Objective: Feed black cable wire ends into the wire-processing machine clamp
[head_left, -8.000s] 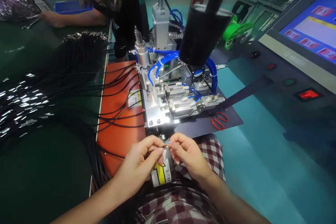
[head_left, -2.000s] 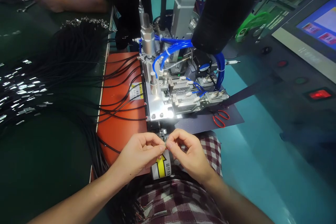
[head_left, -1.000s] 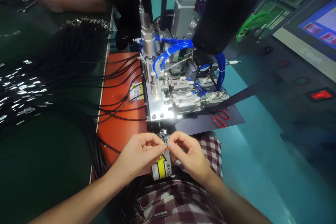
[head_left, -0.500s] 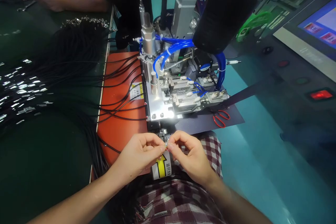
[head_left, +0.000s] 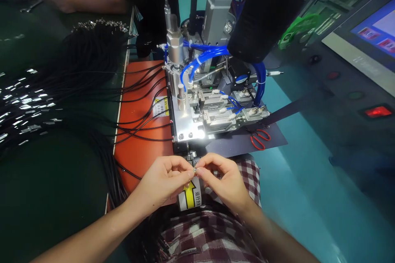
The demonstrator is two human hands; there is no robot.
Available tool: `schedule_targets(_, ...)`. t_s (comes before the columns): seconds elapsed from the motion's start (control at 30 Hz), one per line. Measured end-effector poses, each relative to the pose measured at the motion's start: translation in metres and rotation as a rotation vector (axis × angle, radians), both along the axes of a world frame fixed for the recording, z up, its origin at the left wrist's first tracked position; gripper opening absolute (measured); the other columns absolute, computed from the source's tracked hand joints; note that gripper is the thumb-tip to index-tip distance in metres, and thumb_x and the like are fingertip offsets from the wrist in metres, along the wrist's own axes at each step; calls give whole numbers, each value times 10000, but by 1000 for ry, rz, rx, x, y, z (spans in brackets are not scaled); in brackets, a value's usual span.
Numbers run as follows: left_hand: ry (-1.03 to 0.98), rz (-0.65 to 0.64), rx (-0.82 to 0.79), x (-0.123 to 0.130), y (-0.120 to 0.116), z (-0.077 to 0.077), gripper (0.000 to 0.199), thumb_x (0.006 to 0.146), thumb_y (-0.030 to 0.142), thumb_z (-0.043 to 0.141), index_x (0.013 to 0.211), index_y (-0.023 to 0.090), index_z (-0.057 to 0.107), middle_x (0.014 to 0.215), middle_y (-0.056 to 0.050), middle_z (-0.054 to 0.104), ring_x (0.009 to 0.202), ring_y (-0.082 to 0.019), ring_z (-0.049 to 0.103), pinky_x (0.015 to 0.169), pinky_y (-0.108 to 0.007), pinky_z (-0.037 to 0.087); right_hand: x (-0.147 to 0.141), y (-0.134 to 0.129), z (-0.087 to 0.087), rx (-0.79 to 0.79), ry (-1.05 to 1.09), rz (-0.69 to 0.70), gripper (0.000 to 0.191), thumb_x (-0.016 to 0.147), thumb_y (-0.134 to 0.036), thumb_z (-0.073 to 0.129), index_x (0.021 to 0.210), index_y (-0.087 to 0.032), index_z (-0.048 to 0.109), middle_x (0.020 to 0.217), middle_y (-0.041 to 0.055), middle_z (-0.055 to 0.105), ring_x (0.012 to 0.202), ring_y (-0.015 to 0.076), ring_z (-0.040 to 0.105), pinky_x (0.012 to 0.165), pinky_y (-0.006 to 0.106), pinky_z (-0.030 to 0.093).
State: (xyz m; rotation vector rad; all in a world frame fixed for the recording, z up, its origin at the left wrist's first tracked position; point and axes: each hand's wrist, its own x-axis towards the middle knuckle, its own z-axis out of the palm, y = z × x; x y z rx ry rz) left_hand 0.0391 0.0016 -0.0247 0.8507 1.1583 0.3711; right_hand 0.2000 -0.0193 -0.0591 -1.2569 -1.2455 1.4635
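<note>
My left hand (head_left: 171,176) and my right hand (head_left: 220,178) meet fingertip to fingertip in front of the machine (head_left: 197,119). Both pinch a tiny shiny piece (head_left: 194,169) between thumbs and forefingers; its shape is mostly hidden by the fingers. Just below them is a white label (head_left: 197,199) with a yellow arrow. Black cables (head_left: 142,137) run from the left across an orange board (head_left: 132,111) to the machine's left edge.
Bundles of black cables with shiny ends (head_left: 27,102) lie on the dark green table (head_left: 55,189). Red-handled scissors (head_left: 261,139) rest on a dark sheet right of the machine. Another person's arm (head_left: 95,3) is at the upper left. A control panel (head_left: 361,65) stands at right.
My right hand has shifted very slightly left, closer against my left fingertips. My left hand and the machine look unchanged.
</note>
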Motion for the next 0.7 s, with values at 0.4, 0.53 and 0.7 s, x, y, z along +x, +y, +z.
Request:
schedule_targets(0.4,179,-54,397,-3,-5,-8,160,798,293,574,766,142,616,632,10,570,557,-100,494,492,-205,370,-4,-4,-5,-20,-11,32,147,877,-267,522,755,-185,507,598,-57,441,497,80,420,473,207,345)
schedule_targets(0.53,404,-121,816,-6,-5,-14,117,850,223,528,874,183,635,793,-11,611,722,-137,564,636,-241,440,-2,5,-14,1,-27,-12,155,868,-277,529,749,-179,516,622,-49,439,510,79,383,469,209,321)
schedule_targets(0.7,482,-186,1016,-11,-2,-27,207,893,165,451,999,169,629,885,-47,580,809,-147,581,722,-253,473,1,19,-29,-48,-19,-34,182,843,-317,551,734,-175,517,619,-42,437,503,84,325,453,220,279)
